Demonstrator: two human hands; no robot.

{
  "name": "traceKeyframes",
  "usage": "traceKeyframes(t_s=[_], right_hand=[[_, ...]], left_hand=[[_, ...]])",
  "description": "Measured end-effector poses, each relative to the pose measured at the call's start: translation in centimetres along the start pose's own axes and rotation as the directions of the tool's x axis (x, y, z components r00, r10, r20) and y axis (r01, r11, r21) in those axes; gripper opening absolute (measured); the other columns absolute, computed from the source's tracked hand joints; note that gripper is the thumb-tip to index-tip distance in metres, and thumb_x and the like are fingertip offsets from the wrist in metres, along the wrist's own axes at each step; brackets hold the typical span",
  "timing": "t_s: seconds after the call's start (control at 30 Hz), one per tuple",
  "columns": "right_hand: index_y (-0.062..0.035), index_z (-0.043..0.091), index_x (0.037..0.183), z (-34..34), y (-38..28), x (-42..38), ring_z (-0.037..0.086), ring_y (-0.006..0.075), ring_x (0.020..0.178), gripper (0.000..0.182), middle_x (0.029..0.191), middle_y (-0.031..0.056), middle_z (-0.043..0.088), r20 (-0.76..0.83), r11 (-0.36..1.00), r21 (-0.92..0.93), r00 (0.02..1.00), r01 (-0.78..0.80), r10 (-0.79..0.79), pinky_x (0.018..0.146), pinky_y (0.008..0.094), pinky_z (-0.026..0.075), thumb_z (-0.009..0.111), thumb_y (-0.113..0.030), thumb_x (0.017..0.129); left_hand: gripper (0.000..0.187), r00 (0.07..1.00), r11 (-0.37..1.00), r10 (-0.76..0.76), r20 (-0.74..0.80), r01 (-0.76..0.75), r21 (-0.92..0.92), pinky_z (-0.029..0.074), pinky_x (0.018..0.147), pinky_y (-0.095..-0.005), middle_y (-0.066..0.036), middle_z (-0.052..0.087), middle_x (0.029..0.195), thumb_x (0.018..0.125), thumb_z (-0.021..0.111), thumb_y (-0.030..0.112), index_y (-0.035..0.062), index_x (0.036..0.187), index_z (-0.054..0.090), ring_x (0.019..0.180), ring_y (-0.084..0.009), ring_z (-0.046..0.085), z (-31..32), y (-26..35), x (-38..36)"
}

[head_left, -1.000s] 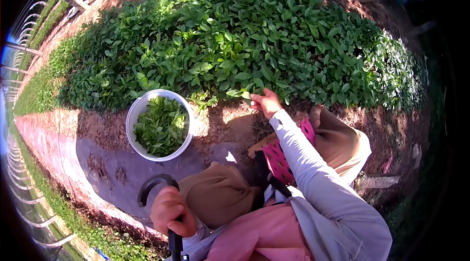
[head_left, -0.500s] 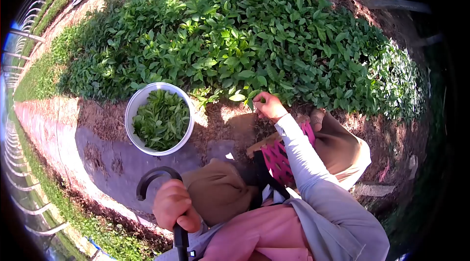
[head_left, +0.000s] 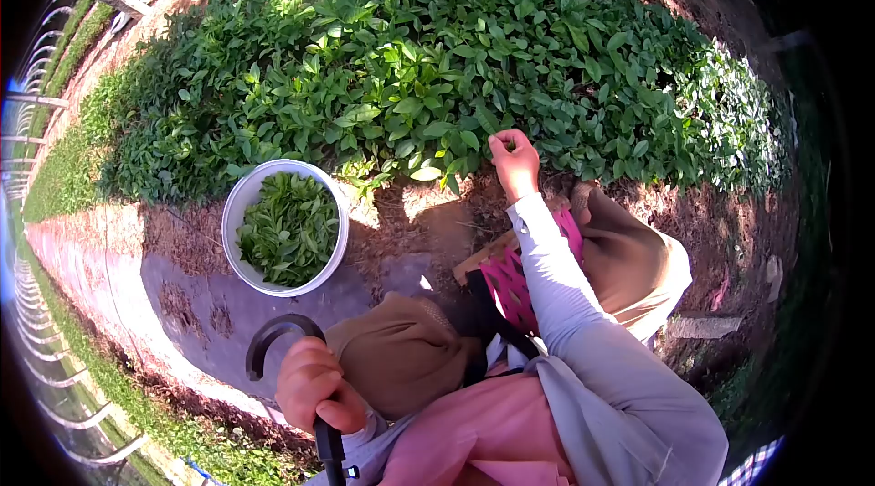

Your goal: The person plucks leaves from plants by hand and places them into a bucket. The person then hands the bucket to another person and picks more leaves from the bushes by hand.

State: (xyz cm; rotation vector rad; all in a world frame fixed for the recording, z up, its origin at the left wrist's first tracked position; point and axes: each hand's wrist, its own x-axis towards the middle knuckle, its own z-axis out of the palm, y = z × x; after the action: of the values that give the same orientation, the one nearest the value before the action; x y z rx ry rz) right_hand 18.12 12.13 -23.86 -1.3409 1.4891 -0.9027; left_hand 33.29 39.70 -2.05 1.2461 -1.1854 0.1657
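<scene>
From the head view, the round white plastic bucket [head_left: 343, 235] stands on the ground to the person's left, its mouth facing up and a heap of loose green leaves [head_left: 290, 232] lying inside. Beyond the bucket, and stretching past it to both sides, spreads the dense bed of broad-leaved green plants [head_left: 428, 76], its long axis running crosswise in front of the person.

The bare right hand [head_left: 516, 160], at the end of a pale grey sleeve [head_left: 558, 263], is well to the right of the bucket and slightly farther out, at the near edge of the bed. Its thumb and fingertips are drawn together; a small bit of dark green shows within the curl, probably leaf, though too small to be sure. From this hand, the bucket lies left and a little back toward the body, with bare brown soil [head_left: 392, 231] between.

The bare left hand [head_left: 316, 383] is on the body side of the bucket, wrapped firmly around a black, hook-ended handle [head_left: 264, 340]. In this view it looks nearer to the bucket than the right, while the right is nearer to the plants.
</scene>
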Motion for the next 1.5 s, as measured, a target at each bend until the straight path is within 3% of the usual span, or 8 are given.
traceKeyframes(t_s=[0.2,0.3,0.43,0.57,0.8,1.3,1.37,1.5], right_hand=[[-0.0014,0.056,0.101,-1.7,-1.7,0.0,0.058,0.0122,0.074,0.023,0.088,0.003,0.057,0.527,0.865,0.358,0.841,-0.352,0.124,0.058,0.0233,0.049,0.062,0.0,0.079],[0.0001,0.055,0.102,-0.8,-1.8,-1.6,0.063,0.0164,0.078,0.02,0.097,0.0077,0.059,0.698,0.881,0.021,0.638,-0.473,0.326,0.057,0.0255,0.051,0.047,0.004,0.083],[0.0,0.06,0.094,-0.9,0.3,-2.2,0.06,0.0142,0.066,0.017,0.074,0.0079,0.061,0.602,0.877,-0.431,0.656,-0.214,0.456,0.056,0.0279,0.05,0.048,-0.005,0.083],[-0.0034,0.063,0.087,-1.0,2.2,-2.0,0.059,0.018,0.065,0.012,0.073,0.0095,0.061,0.305,0.952,-0.258,0.949,0.164,-0.081,0.062,0.0335,0.047,0.06,-0.008,0.077],[-0.0042,0.062,0.09,2.6,3.9,0.1,0.057,0.0343,0.079,0.024,0.085,0.0168,0.054,0.421,0.701,-0.412,0.804,0.582,-0.42,0.069,0.0408,0.047,0.064,-0.002,0.067],[-0.0039,0.06,0.088,1.2,4.3,1.8,0.06,0.0149,0.071,0.018,0.081,0.0075,0.063,0.05,0.933,-0.13,0.942,0.336,-0.332,0.063,0.0272,0.048,0.069,-0.006,0.073],[-0.0035,0.059,0.087,0.7,3.4,1.5,0.06,0.0139,0.063,0.013,0.073,0.0062,0.061,0.25,0.981,0.051,0.954,-0.185,0.167,0.056,0.0274,0.048,0.066,-0.005,0.076],[-0.007,0.054,0.092,-1.3,0.0,-1.2,0.056,0.0102,0.058,0.016,0.073,0.0023,0.059,0.676,0.618,0.453,0.699,-0.642,0.231,0.047,0.0214,0.045,0.063,-0.002,0.081]], left_hand=[[0.025,1.0,1.0,-0.015,-0.002,0.015,-0.003,0.035,0.039,-0.031,-0.005,0.041,0.048,0.087,0.047,0.021,0.0002,0.075,0.05,0.038,-0.0171,0.042,-0.1,0.3,-0.3],[0.024,1.0,1.0,-0.004,-0.017,0.004,0.008,0.036,0.04,-0.0314,-0.005,0.041,0.048,0.088,0.047,0.021,0.0003,0.075,0.051,0.039,-0.0174,0.042,0.3,0.3,0.0],[0.025,0.999,0.999,-0.032,-0.006,0.032,0.019,0.036,0.041,-0.0318,-0.005,0.041,0.049,0.088,0.047,0.022,0.0008,0.076,0.05,0.04,-0.0174,0.042,0.6,0.5,0.1],[0.025,0.996,0.996,-0.083,0.028,0.083,0.024,0.035,0.041,-0.0313,-0.005,0.041,0.049,0.089,0.047,0.022,0.0014,0.075,0.049,0.04,-0.0173,0.042,0.2,0.6,-0.1],[0.025,0.995,0.997,-0.07,0.066,0.07,0.013,0.034,0.042,-0.0312,-0.006,0.042,0.051,0.089,0.046,0.022,0.0014,0.076,0.048,0.04,-0.0169,0.04,0.7,0.7,0.1],[0.022,0.995,0.998,-0.066,0.08,0.065,0.009,0.037,0.043,-0.0324,-0.006,0.041,0.05,0.087,0.046,0.019,0.0007,0.076,0.049,0.041,-0.0177,0.041,0.8,0.9,0.1],[0.021,0.995,0.998,-0.067,0.072,0.067,0.015,0.037,0.043,-0.0325,-0.005,0.042,0.05,0.087,0.047,0.019,0.0007,0.076,0.05,0.041,-0.0178,0.042,0.7,1.0,0.0],[0.02,0.997,0.998,-0.067,0.038,0.066,0.021,0.038,0.043,-0.033,-0.006,0.043,0.05,0.085,0.048,0.018,0.0007,0.075,0.05,0.041,-0.0182,0.042,0.7,0.6,0.0]])
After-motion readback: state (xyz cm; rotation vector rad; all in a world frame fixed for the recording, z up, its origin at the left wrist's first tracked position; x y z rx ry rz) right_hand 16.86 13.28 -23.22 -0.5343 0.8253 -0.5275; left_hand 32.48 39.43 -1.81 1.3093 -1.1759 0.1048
